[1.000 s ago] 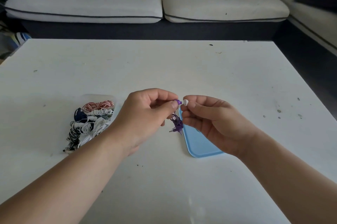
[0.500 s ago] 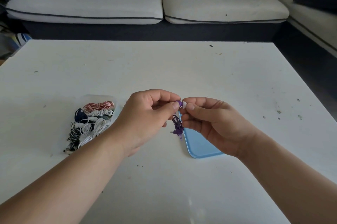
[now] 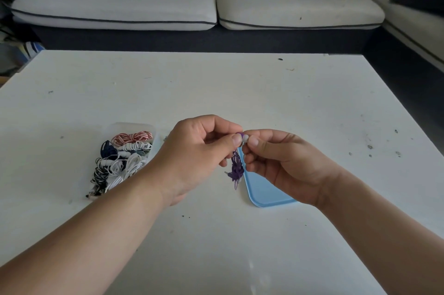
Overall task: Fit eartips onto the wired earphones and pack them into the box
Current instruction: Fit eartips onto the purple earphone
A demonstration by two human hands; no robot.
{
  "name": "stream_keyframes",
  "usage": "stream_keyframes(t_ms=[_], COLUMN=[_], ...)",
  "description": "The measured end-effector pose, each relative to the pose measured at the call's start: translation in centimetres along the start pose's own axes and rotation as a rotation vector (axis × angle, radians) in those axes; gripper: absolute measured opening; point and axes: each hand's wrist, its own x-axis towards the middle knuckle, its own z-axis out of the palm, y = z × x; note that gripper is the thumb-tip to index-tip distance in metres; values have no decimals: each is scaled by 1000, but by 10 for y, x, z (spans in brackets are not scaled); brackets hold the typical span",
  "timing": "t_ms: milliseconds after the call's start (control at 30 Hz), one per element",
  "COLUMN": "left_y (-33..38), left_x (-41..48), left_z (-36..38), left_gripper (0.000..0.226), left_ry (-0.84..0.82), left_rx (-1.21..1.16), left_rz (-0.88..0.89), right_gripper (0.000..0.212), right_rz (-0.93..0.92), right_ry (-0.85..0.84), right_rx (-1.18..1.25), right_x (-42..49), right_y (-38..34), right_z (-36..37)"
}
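Gap closed since a second ago: white eartip [image 3: 245, 138] in right hand [image 3: 281, 165] now pressed against purple earbud [image 3: 239, 135] pinched by left hand [image 3: 201, 153], seemingly seating, cord bundle [image 3: 236, 170] dangling between hands.

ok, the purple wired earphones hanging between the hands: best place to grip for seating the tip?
Grip the purple wired earphones at the hard bud, from its left, as the left hand does. The coiled cable dangles limp below and gives no purchase. That leaves the nozzle facing right toward the small white eartip pinched by the right hand.
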Motion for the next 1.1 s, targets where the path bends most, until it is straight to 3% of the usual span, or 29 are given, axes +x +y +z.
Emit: stream_keyframes(t_ms=[300,600,867,1100], left_y=[-1,3,2,2], left_x=[-1,-3,-3,-4], left_z=[0,3,5,6], left_gripper=[9,8,8,8], left_ry=[76,65,68,57], left_rx=[24,0,16,54], left_rz=[-24,-29,-25,-36], right_gripper=[19,28,18,12], right_rz=[-89,-73,-47,-75], right_ry=[47,67,27,148], right_rx=[-64,41,7,14], right_x=[2,5,1,0], right_y=[3,3,-2,-5], right_z=[3,3,0,5])
